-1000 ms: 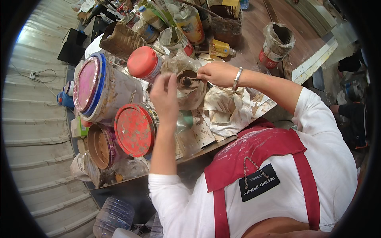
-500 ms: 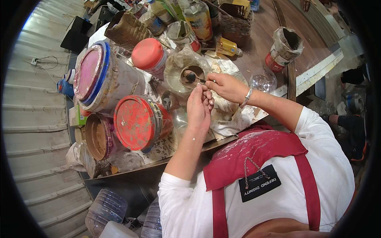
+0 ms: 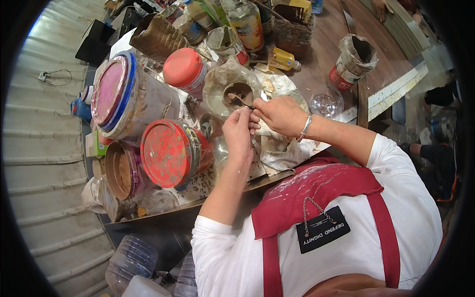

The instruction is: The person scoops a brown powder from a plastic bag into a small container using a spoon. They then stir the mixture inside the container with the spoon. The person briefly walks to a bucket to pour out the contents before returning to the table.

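Note:
My right hand is closed around the dark handle of a small spoon. The spoon's head points into a round, brown-smeared cup, which stands inside a cloudy, cut-down plastic container. Just in front of the cup is my left hand, fingers curled with thumb and fingertips pressed together beside the spoon. What those fingers hold, if anything, is hidden. Pale smears mark the left wrist. Crumpled, stained paper lies under the right hand.
Left of my hands stand a red-lidded bucket, a large white bucket and a red-capped jar. Rightward are a clear plastic cup and a cut red-labelled bottle. A yellow bottle lies behind.
The spoon has turned, so its dark round bowl no longer faces up over the cup. My left hand has shifted slightly left, its fingers drawn closer together.

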A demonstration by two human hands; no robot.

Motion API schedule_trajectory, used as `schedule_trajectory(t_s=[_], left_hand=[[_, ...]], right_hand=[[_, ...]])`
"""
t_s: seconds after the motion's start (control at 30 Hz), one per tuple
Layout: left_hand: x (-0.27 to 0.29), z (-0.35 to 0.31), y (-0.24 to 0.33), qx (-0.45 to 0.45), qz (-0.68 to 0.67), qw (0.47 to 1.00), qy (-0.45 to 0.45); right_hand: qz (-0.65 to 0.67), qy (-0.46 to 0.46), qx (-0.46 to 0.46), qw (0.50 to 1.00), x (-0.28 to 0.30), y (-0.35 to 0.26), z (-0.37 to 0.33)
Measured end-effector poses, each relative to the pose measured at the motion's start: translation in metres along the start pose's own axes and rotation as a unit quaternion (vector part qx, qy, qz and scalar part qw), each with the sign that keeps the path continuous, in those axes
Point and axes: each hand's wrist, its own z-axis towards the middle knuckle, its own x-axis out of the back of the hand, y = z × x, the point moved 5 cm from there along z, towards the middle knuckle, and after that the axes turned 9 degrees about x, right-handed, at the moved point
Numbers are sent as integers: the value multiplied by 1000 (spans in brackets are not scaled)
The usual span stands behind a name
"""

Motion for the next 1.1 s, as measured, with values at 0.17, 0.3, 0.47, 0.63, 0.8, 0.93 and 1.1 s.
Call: schedule_trajectory(t_s=[0.17,0.3,0.47,0.63,0.8,0.93,1.1], left_hand=[[5,9,-2,-13,-23,1000,8],[4,9,-2,-22,-36,999,13],[4,10,-1,-15,-26,1000,2],[4,11,-2,-17,-23,1000,-8],[7,3,5,-47,10,998,30],[14,-3,29,-172,133,974,68],[6,-8,67,-473,473,735,109]], right_hand=[[49,11,-9,999,-1,2,3],[164,26,-13,986,-7,12,7],[366,16,-44,929,-18,24,13],[567,-21,-142,811,-33,34,12],[552,0,-138,823,-27,27,14],[526,46,-82,845,-38,38,20],[267,56,-43,961,-19,31,16]])
